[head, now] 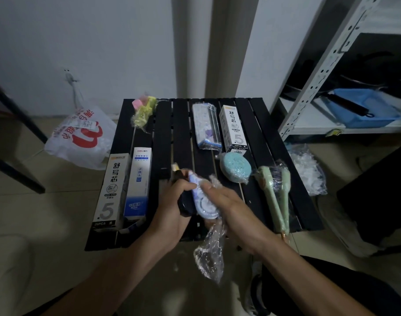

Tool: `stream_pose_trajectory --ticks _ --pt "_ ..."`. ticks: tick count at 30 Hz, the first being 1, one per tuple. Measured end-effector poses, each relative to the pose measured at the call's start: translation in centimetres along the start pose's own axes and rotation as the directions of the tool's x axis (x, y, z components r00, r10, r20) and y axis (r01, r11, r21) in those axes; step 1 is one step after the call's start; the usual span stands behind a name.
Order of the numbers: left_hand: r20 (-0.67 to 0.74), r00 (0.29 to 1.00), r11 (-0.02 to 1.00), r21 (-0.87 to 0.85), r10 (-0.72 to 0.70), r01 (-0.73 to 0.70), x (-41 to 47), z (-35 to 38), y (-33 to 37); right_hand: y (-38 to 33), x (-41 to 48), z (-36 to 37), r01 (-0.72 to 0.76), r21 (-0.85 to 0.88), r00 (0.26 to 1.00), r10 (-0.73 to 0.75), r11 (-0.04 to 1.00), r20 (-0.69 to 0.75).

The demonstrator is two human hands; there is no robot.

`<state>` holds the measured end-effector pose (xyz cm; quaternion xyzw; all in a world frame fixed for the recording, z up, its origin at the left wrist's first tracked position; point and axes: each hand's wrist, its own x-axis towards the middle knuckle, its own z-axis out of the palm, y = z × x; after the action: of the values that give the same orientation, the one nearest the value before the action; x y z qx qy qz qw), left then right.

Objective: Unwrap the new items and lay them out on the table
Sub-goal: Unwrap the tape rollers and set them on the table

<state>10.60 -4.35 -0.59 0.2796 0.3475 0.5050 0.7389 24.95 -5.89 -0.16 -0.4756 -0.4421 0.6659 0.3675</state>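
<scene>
My left hand [172, 208] grips a blue-and-white correction tape [205, 202] together with a dark item, over the near edge of the black slatted table [165, 135]. My right hand [231, 206] pinches clear plastic wrap [209, 254] that hangs down from the tape. On the table lie two refill boxes [122, 188] at the left, a third box [233, 128] and a wrapped pack [206, 126] at the back. A wrapped blue round piece [235, 167], wrapped green spoons [277, 192] and a yellow-pink wrapped item [143, 110] also lie there.
A white shopping bag with red print [81, 135] lies on the floor left of the table. Crumpled clear wrap [309, 169] lies on the floor at the right. A white metal shelf [315, 87] with a blue tray [366, 108] stands at the right.
</scene>
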Motion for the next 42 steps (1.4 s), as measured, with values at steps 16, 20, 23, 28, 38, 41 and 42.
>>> stream_pose_trajectory --ticks 16,20,23,28,38,41,42 --pt "-0.042 0.985 0.423 0.905 0.17 -0.034 -0.8 -0.5 -0.7 1.8 1.6 -2.7 -0.039 -0.226 0.911 -0.058 0.973 -0.407" --pt "0.074 0.997 0.3 0.951 0.027 -0.078 -1.7 -0.2 -2.1 2.9 2.3 -3.1 -0.113 -0.439 0.886 -0.109 0.891 -0.45" --pt "0.07 0.996 0.296 0.954 -0.051 -0.052 -1.5 -0.1 -2.3 3.2 2.7 -2.7 -0.153 -0.535 0.893 -0.116 0.831 -0.434" --pt "0.002 0.988 0.314 0.948 -0.157 0.048 -0.8 -0.3 -2.0 3.6 3.7 -2.1 -0.185 -0.629 0.911 -0.109 0.755 -0.398" --pt "-0.023 0.985 0.338 0.938 -0.173 0.081 0.2 -1.1 -2.5 3.8 3.4 -3.0 -0.09 -0.779 0.953 -0.174 0.621 -0.249" --pt "-0.031 0.987 0.334 0.939 -0.16 0.084 0.1 -1.0 -2.8 3.7 3.3 -3.0 -0.069 -0.769 0.956 -0.178 0.636 -0.234" --pt "-0.028 0.987 0.335 0.939 -0.156 0.08 0.1 -1.1 -2.9 3.7 3.2 -3.0 -0.064 -0.765 0.956 -0.181 0.641 -0.232"
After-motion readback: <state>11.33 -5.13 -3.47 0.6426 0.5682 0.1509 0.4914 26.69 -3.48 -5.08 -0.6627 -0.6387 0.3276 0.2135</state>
